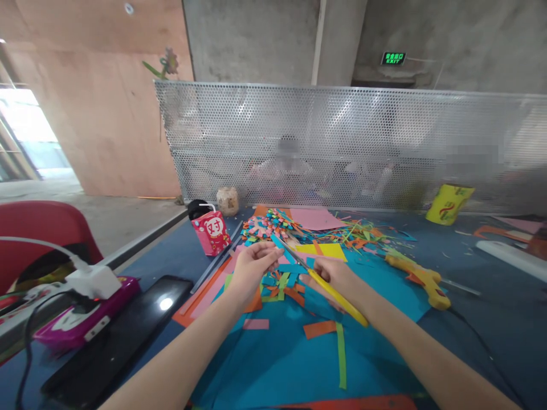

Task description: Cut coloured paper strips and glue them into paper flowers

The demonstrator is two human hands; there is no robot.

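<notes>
Pinched in my left hand (259, 261) is a narrow blue paper strip (282, 246), held up above the table. My right hand (331, 280) grips a pair of yellow-handled scissors (337, 296), whose blades point up and left and meet the strip; whether they have cut through it I cannot make out. Under both hands lie small cut paper pieces (280, 285) in green, orange and blue. These rest on a large blue paper sheet (265, 364). An orange strip (319, 329), a green strip (341, 356) and a pink strip (256, 324) lie nearer to me.
Beyond my hands is a heap of colourful paper bits (273, 223). A yellow glue gun (419, 279) lies right, its cord running forward. Left are a red drink carton (211, 233), a black phone (123, 336) and a purple power strip (85, 319). A perforated metal screen (299, 114) borders the back.
</notes>
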